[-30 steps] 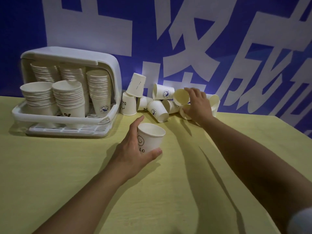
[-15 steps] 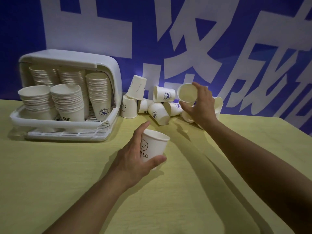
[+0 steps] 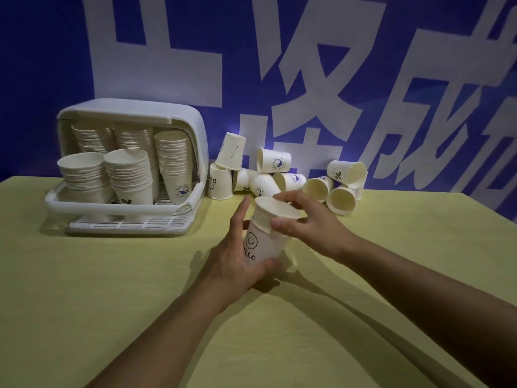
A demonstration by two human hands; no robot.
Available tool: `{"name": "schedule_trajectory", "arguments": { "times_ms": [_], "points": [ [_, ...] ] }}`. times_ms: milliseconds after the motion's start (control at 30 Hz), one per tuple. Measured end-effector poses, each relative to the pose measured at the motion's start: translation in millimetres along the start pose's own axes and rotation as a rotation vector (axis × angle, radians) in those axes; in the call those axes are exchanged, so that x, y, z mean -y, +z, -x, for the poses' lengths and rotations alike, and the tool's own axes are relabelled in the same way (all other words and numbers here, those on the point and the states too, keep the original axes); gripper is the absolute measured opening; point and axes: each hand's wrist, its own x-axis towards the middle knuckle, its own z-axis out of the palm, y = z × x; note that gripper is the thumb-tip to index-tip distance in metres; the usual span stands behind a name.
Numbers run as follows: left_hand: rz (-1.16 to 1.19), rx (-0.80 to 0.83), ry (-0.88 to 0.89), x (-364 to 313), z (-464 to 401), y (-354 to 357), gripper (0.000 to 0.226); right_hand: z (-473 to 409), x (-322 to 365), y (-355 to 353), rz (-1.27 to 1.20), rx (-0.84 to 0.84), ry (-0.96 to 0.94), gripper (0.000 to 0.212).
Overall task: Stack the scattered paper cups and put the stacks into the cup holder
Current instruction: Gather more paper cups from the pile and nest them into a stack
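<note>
On the yellow-green table [image 3: 84, 289], with the white plastic cup holder [image 3: 134, 116] full of stacks at the far left and the scattered white paper cups [image 3: 282, 177] lying far behind, my left hand [image 3: 232, 261] wraps the upright smiley "HELLO" paper cup [image 3: 264, 245] from the left. My right hand [image 3: 307, 222] pinches the rim of the plain white paper cup [image 3: 275, 212], already partly inside it. I think I should keep both cups on one axis and press straight down, lightly, so the rim does not crumple.

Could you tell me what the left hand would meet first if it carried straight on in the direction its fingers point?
The left hand points up and away toward the scattered cups by the wall; it would probably meet the lying cup just beyond its fingertips first, though depth is uncertain.
</note>
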Motion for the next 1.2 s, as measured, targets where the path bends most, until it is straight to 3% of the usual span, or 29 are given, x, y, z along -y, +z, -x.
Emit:
{"name": "schedule_trajectory", "arguments": {
  "times_ms": [133,233,300,400,500,567,667,800,933,1200],
  "points": [
    [0.037,-0.031,0.043,1.5,2.5,-1.5,0.092,2.9,-10.5,10.0,0.02,0.157,0.013,0.094],
    [0.038,-0.026,0.044,4.6,2.2,0.4,0.087,0.3,-15.5,4.5,-0.02,0.207,0.023,0.087],
    [0.061,-0.055,0.028,5.5,0.8,0.3,0.087,-9.1,-19.5,-4.7,0.012,0.048,0.009,0.067],
    [0.086,-0.071,0.002,6.9,-1.9,-0.4,0.088,-35.0,-40.2,-28.1,0.199,-0.332,0.001,0.029],
    [0.069,-0.055,0.005,8.3,-1.6,0.8,0.089,-61.8,-73.0,-59.4,0.366,-0.607,0.111,0.042],
    [0.069,-0.05,0.009,8.1,-1.7,1.4,0.09,-74.6,-93.1,-80.3,0.38,-0.696,0.239,0.057],
    [0.061,-0.043,0.009,8.9,-2.6,1.5,0.087,-88.0,-119.3,-103.6,0.343,-0.7,0.373,0.075],
    [0.037,-0.047,0.029,10.6,-4.5,2.5,0.088,-104.0,-141.9,-115.3,0.271,-0.66,0.392,0.089],
    [0.018,-0.049,0.039,13.6,-6.8,4.3,0.09,-116.5,-153.0,-114.2,0.198,-0.636,0.358,0.092],
    [0.04,-0.017,0.008,16.3,-7.2,5.8,0.091,-106.7,-134.5,-111.0,0.175,-0.809,0.241,0.076]
  ]
}}
